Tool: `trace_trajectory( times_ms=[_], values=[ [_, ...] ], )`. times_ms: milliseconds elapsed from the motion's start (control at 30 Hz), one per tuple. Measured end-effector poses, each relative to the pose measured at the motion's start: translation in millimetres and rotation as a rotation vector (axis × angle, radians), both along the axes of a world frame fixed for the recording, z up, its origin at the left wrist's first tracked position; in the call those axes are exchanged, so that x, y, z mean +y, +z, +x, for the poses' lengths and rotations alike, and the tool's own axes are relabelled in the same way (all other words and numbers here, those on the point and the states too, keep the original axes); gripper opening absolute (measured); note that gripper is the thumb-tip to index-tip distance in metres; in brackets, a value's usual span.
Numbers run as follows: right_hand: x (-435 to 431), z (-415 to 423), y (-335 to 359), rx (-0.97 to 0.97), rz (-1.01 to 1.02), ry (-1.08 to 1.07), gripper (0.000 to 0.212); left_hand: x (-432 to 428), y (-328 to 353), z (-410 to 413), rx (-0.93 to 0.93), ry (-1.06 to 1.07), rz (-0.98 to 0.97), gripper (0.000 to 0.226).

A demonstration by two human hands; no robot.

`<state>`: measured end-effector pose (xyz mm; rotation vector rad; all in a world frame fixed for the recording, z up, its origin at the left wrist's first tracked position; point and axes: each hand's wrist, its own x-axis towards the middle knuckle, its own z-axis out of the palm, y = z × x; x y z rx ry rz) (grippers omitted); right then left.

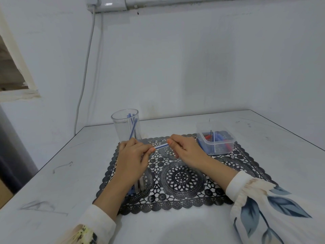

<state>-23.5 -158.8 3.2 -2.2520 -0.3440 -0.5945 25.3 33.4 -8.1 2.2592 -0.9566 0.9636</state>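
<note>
Both hands hold one thin white-and-blue pen (161, 146) level above the black lace placemat (182, 176). My left hand (131, 159) pinches its left end, and my right hand (184, 148) pinches its right end. Behind my left hand stands a clear plastic cup (125, 126) with several blue pens upright in it. Under my left wrist a few more pens (139, 186) lie on the mat, partly hidden. A clear plastic box (217, 140) at the mat's far right corner holds red and blue pen parts.
The white table (61, 173) stands in a corner against a white wall. A grey cable (86, 71) hangs down the wall from a socket strip (107, 4). The table's left edge drops off near a dark gap.
</note>
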Motion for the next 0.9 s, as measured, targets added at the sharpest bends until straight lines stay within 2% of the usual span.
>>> trace_trajectory(
  times_ms=[100, 200, 233, 367, 500, 567, 700, 900],
  values=[
    [-1, 0, 1, 0.007, 0.054, -0.015, 0.039, -1, 0, -1, -0.021, -0.009, 0.005, 0.035],
    [-1, -2, 0, 0.003, -0.008, 0.018, 0.028, -1, 1, -1, -0.008, -0.005, -0.006, 0.036],
    [0, -2, 0, -0.023, -0.025, 0.015, 0.030, -1, 1, -1, -0.009, -0.008, -0.004, 0.036],
    [-1, -3, 0, -0.066, 0.019, -0.049, 0.052, -2, 2, -3, -0.027, -0.027, 0.000, 0.034],
    [-3, -5, 1, -0.069, -0.025, -0.033, 0.027, -1, 2, -3, -0.009, -0.015, -0.013, 0.037],
    [-2, -5, 1, -0.070, -0.045, -0.047, 0.026, -1, 2, -4, -0.013, -0.029, -0.012, 0.036],
    [3, -2, 3, -0.005, 0.032, -0.092, 0.043, -1, 4, -4, -0.046, -0.038, -0.017, 0.034],
    [9, -3, 9, 0.132, 0.200, -0.083, 0.047, 3, 8, -3, -0.121, -0.044, 0.012, 0.033]
  ],
)
